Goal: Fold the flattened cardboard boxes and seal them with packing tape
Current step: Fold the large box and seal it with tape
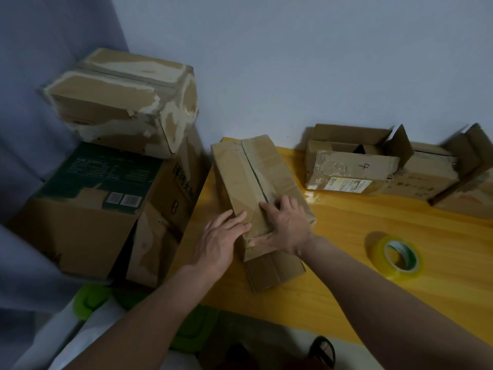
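Observation:
A long narrow cardboard box lies on the yellow wooden table, its two top flaps folded shut with a seam running lengthwise. My left hand lies flat on the near left flap, fingers pressed against it. My right hand presses on the near end of the seam, thumb hooked over the box's near edge. A flat piece of cardboard sticks out from under the box toward me. A roll of clear packing tape lies flat on the table to the right, apart from both hands.
Two big worn boxes are stacked left of the table. An open-flapped box and more boxes line the wall at the back right. A green lid lies on the floor; my sandalled foot shows below.

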Tool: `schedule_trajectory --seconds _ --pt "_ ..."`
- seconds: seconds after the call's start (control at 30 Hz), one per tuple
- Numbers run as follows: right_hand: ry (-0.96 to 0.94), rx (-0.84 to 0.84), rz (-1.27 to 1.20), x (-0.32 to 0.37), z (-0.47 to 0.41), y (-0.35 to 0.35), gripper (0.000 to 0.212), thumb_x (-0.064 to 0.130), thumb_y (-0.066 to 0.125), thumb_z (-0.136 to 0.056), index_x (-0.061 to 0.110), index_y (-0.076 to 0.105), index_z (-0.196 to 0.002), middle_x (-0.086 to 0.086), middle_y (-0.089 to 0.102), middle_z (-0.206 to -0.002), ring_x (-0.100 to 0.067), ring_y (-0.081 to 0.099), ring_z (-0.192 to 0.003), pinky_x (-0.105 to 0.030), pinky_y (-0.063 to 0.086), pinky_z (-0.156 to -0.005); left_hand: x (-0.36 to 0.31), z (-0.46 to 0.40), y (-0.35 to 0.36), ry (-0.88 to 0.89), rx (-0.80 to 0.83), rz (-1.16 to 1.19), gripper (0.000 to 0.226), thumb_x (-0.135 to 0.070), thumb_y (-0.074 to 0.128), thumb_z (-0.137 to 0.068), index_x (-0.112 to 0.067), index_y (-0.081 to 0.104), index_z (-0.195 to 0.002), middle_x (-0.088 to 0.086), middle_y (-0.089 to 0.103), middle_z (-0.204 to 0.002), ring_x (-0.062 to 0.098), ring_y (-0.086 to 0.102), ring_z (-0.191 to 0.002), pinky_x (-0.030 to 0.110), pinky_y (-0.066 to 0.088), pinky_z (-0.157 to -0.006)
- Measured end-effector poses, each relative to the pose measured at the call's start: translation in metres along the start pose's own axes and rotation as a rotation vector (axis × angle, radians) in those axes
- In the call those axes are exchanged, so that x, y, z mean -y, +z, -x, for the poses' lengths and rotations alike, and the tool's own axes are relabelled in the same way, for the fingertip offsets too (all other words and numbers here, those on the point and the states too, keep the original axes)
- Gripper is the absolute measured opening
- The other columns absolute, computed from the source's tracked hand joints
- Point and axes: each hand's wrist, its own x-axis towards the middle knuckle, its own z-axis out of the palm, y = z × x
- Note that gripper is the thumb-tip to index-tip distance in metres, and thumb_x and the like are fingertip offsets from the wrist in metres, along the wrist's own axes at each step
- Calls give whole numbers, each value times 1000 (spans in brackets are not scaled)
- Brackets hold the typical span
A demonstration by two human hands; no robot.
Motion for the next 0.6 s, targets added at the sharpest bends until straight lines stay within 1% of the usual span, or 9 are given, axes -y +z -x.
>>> schedule_trajectory --seconds 0.1,0.17,0.2,0.27,0.3,0.37,0.43,0.5,0.6 --pt "9 -50 106 4 4 11 101 71 64 -70 28 17 -149 -11 31 -137 -28 31 -124 -41 30 -105 3 -2 3 -7 32 -4 66 4 50 -91 -38 42 -141 -20 23 -156 9 11 -146 34 18 -119" --pt "3 -13 90 1 4 11 105 68 68 -68 29 14 -149 -11 27 -139 -28 28 -127 -41 28 -108 6 -2 4 10 39 -15 68 6 50 -90 -39 42 -141 -21 22 -156 8 10 -146 35 18 -119" --pt "-4 28 71 0 3 8 111 70 69 -64 28 13 -150 -11 25 -140 -29 26 -128 -42 27 -109 7 -2 5 18 42 -10 67 6 50 -90 -38 43 -141 -20 23 -156 9 10 -147 36 19 -119" --pt "1 92 47 3 3 3 122 80 66 -57 26 10 -151 -10 22 -141 -30 23 -129 -43 24 -111 8 -1 7 20 28 27 64 6 50 -90 -35 47 -140 -18 27 -155 10 11 -147 39 21 -119" --pt "22 97 36 9 4 3 123 84 62 -56 24 10 -151 -10 21 -143 -31 22 -131 -44 22 -112 8 0 8 19 21 39 63 6 51 -90 -34 48 -139 -18 29 -155 11 12 -147 40 22 -118" --pt "77 53 37 20 6 8 119 85 57 -59 22 12 -149 -11 22 -144 -32 21 -133 -44 20 -113 8 0 9 27 16 45 61 5 52 -90 -32 50 -138 -17 30 -154 12 12 -148 41 22 -119" --pt "109 -9 87 28 5 15 115 84 56 -62 20 13 -148 -12 26 -143 -34 24 -132 -45 21 -112 6 0 9 24 14 48 63 7 52 -90 -32 49 -139 -17 27 -155 12 10 -148 36 17 -119" --pt "117 -41 123 29 5 19 114 84 55 -64 20 13 -147 -13 28 -140 -34 26 -131 -45 24 -111 4 0 7 31 1 66 64 8 52 -89 -31 48 -140 -16 24 -156 11 7 -148 32 16 -117" --pt "81 -32 140 24 7 18 112 78 59 -67 21 10 -149 -14 27 -138 -33 27 -128 -44 24 -109 6 5 11 81 -35 98 52 1 49 -93 -25 50 -138 -12 26 -157 12 8 -148 28 12 -115"
